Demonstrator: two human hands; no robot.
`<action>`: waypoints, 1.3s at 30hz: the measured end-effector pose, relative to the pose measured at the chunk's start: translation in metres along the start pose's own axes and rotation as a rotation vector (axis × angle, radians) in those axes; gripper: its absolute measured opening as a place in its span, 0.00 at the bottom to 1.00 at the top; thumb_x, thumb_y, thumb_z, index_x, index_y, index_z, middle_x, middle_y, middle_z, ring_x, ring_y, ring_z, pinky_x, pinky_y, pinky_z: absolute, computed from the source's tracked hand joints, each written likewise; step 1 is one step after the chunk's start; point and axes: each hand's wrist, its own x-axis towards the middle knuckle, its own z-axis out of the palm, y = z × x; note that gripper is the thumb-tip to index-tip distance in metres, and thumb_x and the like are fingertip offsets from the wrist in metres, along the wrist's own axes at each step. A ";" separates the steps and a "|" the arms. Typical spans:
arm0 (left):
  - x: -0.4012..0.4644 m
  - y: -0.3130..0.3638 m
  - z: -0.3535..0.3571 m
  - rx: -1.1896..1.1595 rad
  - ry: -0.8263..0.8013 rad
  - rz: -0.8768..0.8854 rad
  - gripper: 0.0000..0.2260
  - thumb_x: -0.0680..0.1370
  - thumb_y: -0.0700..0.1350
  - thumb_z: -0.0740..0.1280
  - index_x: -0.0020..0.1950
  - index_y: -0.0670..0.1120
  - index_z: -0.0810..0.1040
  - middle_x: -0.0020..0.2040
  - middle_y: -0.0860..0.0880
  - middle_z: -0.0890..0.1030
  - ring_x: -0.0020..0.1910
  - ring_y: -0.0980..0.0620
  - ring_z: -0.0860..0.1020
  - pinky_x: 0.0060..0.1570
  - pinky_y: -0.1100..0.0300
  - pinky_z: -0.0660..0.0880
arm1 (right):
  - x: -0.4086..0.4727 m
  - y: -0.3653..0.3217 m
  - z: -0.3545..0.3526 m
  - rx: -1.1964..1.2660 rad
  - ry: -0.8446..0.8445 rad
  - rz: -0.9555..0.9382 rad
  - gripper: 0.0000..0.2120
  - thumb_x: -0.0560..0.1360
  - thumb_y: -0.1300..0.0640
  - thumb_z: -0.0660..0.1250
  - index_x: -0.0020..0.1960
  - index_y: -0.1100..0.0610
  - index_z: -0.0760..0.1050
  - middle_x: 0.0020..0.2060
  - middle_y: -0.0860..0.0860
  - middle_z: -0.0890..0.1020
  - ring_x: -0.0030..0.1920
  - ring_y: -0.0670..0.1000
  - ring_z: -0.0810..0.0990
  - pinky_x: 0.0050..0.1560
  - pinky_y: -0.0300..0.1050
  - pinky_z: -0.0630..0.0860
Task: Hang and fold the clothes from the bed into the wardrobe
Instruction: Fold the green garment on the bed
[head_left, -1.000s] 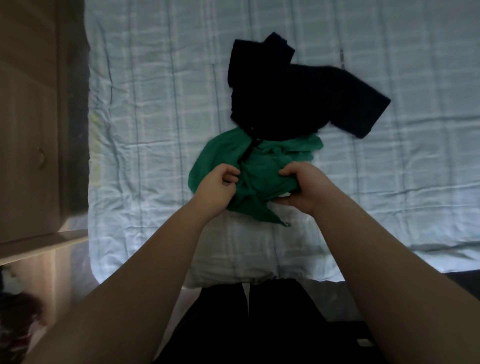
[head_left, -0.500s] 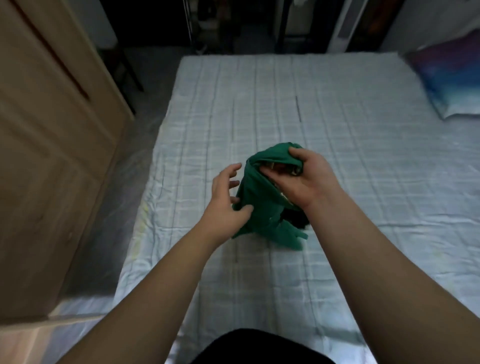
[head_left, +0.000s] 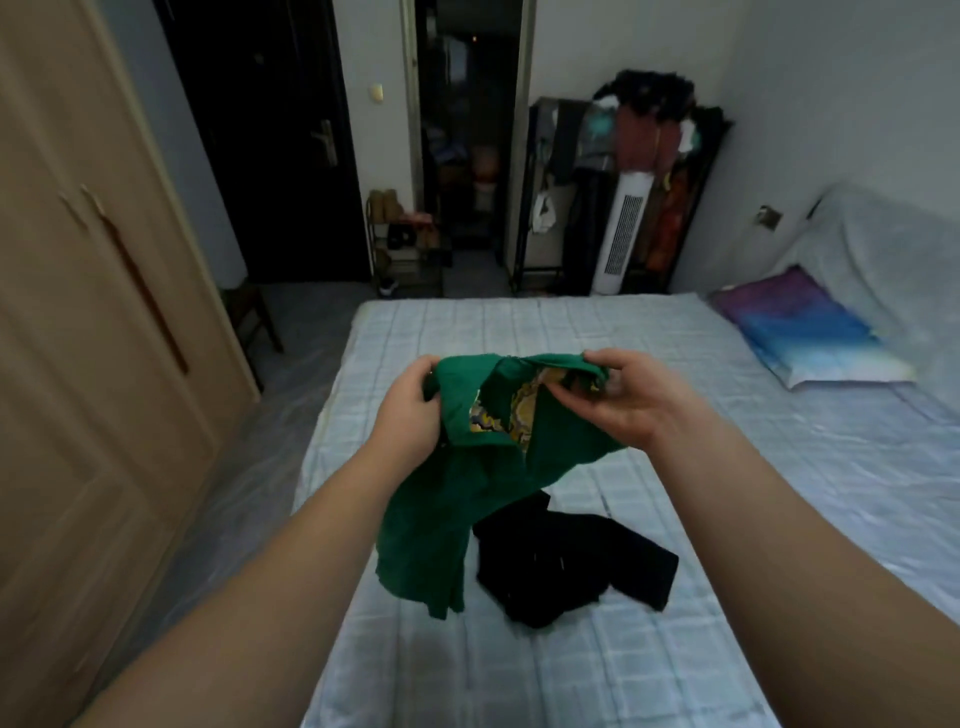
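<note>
A green garment (head_left: 452, 514) with a yellow patterned patch inside hangs in the air above the bed (head_left: 597, 675). My left hand (head_left: 410, 415) grips its upper left edge. My right hand (head_left: 623, 400) pinches its upper right edge. A crumpled black garment (head_left: 566, 566) lies on the pale checked sheet just below and to the right of the green one. The wooden wardrobe (head_left: 78, 338) stands along the left with its doors closed.
A blue and purple pillow (head_left: 800, 327) lies at the bed's right side. Beyond the bed stand a white tower fan (head_left: 623, 234), a dark rack full of clothes (head_left: 649, 156), a shoe shelf (head_left: 405, 239) and an open doorway. A floor strip separates bed and wardrobe.
Both hands lifted the green garment off the bed and spread its top edge apart. My view tilted up from the bed to the room; the black garment stays on the sheet.
</note>
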 end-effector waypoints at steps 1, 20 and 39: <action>0.005 0.006 -0.005 -0.021 -0.027 -0.012 0.09 0.77 0.36 0.69 0.53 0.48 0.79 0.45 0.53 0.83 0.45 0.55 0.81 0.39 0.70 0.76 | 0.000 -0.001 -0.001 -0.071 0.026 -0.002 0.13 0.79 0.65 0.64 0.63 0.67 0.72 0.59 0.65 0.79 0.56 0.62 0.82 0.48 0.55 0.84; 0.068 0.076 -0.040 -0.467 0.137 -0.279 0.17 0.73 0.52 0.69 0.54 0.40 0.82 0.50 0.43 0.83 0.52 0.42 0.81 0.55 0.46 0.79 | 0.028 0.055 0.003 -0.676 0.098 -0.460 0.04 0.79 0.66 0.63 0.49 0.59 0.73 0.47 0.59 0.78 0.42 0.53 0.79 0.41 0.47 0.79; 0.055 0.037 0.008 -0.420 -0.094 -0.229 0.11 0.82 0.42 0.63 0.64 0.48 0.74 0.58 0.46 0.83 0.55 0.47 0.83 0.52 0.48 0.81 | 0.054 0.039 0.039 -0.469 -0.068 -0.604 0.11 0.77 0.68 0.65 0.55 0.56 0.79 0.50 0.58 0.85 0.50 0.55 0.85 0.48 0.47 0.82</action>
